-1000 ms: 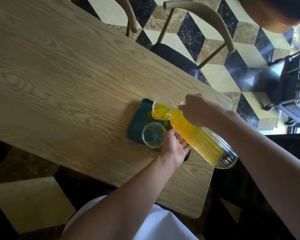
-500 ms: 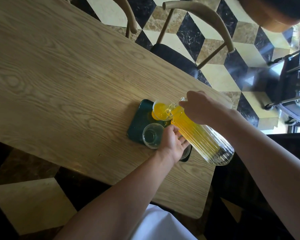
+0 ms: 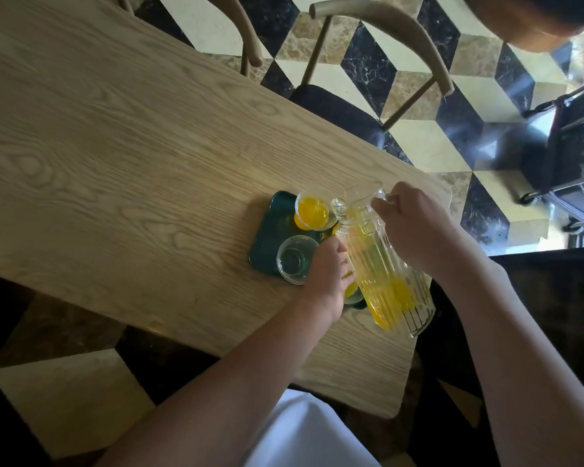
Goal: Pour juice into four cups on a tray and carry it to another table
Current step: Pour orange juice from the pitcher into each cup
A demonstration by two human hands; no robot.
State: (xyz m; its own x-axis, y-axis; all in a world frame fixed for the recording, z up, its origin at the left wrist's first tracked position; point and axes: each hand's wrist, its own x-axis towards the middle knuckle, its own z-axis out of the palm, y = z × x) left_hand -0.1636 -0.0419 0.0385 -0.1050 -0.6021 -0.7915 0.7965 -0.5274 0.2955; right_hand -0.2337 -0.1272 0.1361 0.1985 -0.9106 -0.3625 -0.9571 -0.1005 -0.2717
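- Juice, bright orange-yellow, sits low in the ribbed clear glass pitcher, pooled toward the base at about 5 o'clock from the tray.
- The pitcher is off the light wooden table, tilted only a little, its spout above the tray's 3 o'clock edge.
- The right hand is closed around the pitcher's handle near the rim.
- The dark green rectangular tray lies flat near the table's corner.
- At the tray's 12 o'clock corner stands a clear plastic cup filled with juice, just beside the pitcher's spout.
- At the tray's 7 o'clock corner stands an empty clear plastic cup.
- The left hand rests over the tray's 4 o'clock part, touching the empty cup's side; whether its fingers grip anything underneath cannot be told.
- Beneath that hand and the pitcher, parts of other cups with yellow liquid show, mostly hidden.
- A wooden chair with a dark seat stands at the table's 1 o'clock side on a black, cream and brown tiled floor.
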